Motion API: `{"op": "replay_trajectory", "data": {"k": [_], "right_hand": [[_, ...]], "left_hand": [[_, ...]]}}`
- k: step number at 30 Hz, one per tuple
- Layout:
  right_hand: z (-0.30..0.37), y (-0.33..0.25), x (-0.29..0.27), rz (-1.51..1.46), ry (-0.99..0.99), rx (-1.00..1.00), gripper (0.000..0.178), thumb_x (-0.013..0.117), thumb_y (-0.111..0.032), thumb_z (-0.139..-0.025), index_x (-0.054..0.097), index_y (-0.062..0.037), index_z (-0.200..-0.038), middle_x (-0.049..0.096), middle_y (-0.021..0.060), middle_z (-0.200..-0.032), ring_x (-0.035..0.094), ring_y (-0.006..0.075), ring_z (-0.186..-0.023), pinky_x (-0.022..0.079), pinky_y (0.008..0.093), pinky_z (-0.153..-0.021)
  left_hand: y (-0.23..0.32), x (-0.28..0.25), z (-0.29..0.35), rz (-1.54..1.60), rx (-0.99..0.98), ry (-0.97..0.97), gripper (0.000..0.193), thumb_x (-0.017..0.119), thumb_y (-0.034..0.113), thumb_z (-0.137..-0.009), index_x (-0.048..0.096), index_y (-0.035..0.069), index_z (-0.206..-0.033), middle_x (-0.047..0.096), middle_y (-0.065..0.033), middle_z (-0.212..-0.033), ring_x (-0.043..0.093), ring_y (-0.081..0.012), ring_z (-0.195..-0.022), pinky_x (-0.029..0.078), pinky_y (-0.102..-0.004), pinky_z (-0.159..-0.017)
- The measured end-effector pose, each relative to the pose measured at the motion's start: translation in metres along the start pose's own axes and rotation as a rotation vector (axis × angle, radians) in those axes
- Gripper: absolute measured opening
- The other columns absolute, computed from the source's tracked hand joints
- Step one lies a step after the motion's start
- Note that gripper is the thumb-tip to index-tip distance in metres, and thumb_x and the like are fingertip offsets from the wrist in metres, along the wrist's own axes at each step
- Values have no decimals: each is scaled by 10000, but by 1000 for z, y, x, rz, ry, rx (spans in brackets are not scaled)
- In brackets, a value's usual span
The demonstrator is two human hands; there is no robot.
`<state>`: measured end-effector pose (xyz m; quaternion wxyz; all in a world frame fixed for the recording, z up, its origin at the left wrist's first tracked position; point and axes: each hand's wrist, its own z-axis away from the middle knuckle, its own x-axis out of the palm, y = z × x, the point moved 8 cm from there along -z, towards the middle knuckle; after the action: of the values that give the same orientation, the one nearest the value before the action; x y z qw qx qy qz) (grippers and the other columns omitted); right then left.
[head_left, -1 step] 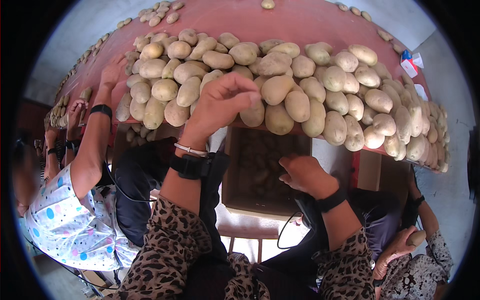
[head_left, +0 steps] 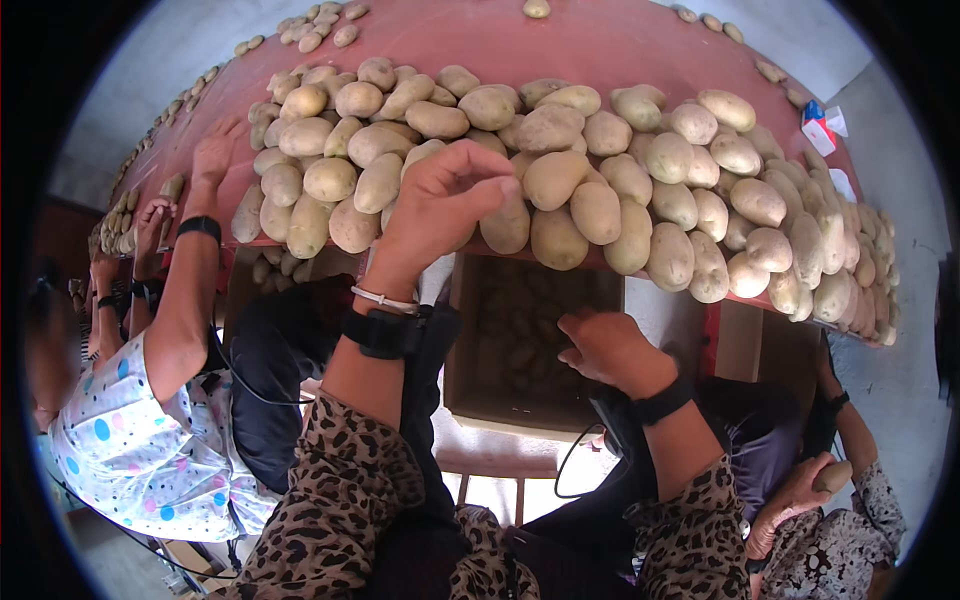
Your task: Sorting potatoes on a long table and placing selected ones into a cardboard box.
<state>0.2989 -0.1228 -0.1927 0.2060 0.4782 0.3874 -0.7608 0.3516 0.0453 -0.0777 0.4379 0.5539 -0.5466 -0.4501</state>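
A long heap of potatoes (head_left: 555,180) covers the near side of the red table (head_left: 450,40), with several lying along its front edge. My left hand (head_left: 440,200) hangs over that edge at the heap's middle, close to the front potatoes. Its fingers curl round toward the thumb, and the loop between them shows nothing. Lower and to the right, my right hand (head_left: 612,350) hovers at the right side of a cardboard box (head_left: 520,412). Its fingers and thumb are apart, with nothing between them. Small potatoes lie in shadow inside the box.
At left, a co-worker in a dotted shirt (head_left: 130,440) rests a hand on the table. At lower right, another person's hand (head_left: 795,500) holds a potato. A tissue pack (head_left: 818,128) sits at the table's right end. A cable (head_left: 562,475) loops below the box.
My left hand has risen very slightly. The left co-worker's hand has shifted a little to the left and down. My right hand looks the same.
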Motion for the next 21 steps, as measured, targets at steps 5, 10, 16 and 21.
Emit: {"op": "replay_trajectory", "data": {"k": [5, 10, 16, 21], "right_hand": [[0, -6, -1, 9, 33, -36, 317, 686, -223, -710, 561, -49, -943, 601, 139, -845, 606, 333, -798, 502, 417, -680], [-7, -9, 4, 15, -51, -32, 319, 684, -226, -712, 561, -48, -945, 603, 144, -850, 606, 330, -794, 498, 416, -674], [-6, -6, -1, -14, -22, -37, 322, 677, -214, -723, 556, -51, -974, 601, 144, -875, 601, 324, -820, 490, 412, -696], [-1, 0, -4, 0, 3, -8, 332, 680, -210, -726, 550, -58, -991, 598, 140, -874, 599, 321, -828, 491, 410, -696]], "left_hand": [[-3, 11, -5, -436, 148, 78, 281, 685, 139, -773, 597, 39, -1020, 621, -8, -877, 581, -113, -815, 455, -254, -770], [-4, 29, -9, -911, 296, 90, 500, 725, 277, -703, 571, 32, -1109, 634, -167, -957, 612, -298, -901, 470, -357, -811], [-16, 22, -15, -734, 217, 134, 450, 702, 208, -724, 568, 30, -1115, 640, -124, -956, 612, -209, -890, 478, -313, -795], [-13, 10, -14, -237, 62, -38, 385, 601, 66, -772, 546, 39, -1152, 599, -50, -1050, 552, -122, -965, 443, -257, -842]]}}
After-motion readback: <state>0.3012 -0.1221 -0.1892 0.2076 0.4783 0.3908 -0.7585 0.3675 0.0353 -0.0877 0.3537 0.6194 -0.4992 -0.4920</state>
